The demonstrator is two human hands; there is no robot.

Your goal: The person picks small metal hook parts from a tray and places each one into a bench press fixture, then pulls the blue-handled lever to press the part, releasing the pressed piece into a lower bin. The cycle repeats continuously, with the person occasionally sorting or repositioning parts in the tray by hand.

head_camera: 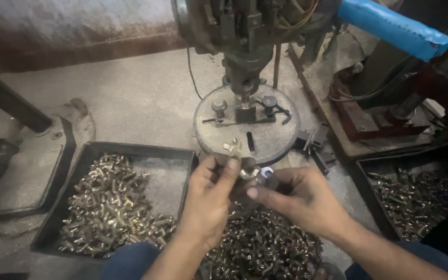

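My left hand [208, 199] pinched a small brass fitting [233, 148] between thumb and fingers, just in front of the press's round plate [276, 137]. My right hand [299, 197] was curled around another small metal piece [259, 173], though I couldn't tell how tightly. The fitting looked light, stiff and slick, so I judged its sides the best hold. Open room was narrow: a tray of brass parts [110, 205] on the left, a darker tray [413, 199] on the right, a loose heap [265, 249] below.

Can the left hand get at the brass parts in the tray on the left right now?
Probably yes: the left hand hangs beside the open tray with nothing between, though its fingers already pinch a small brass part.
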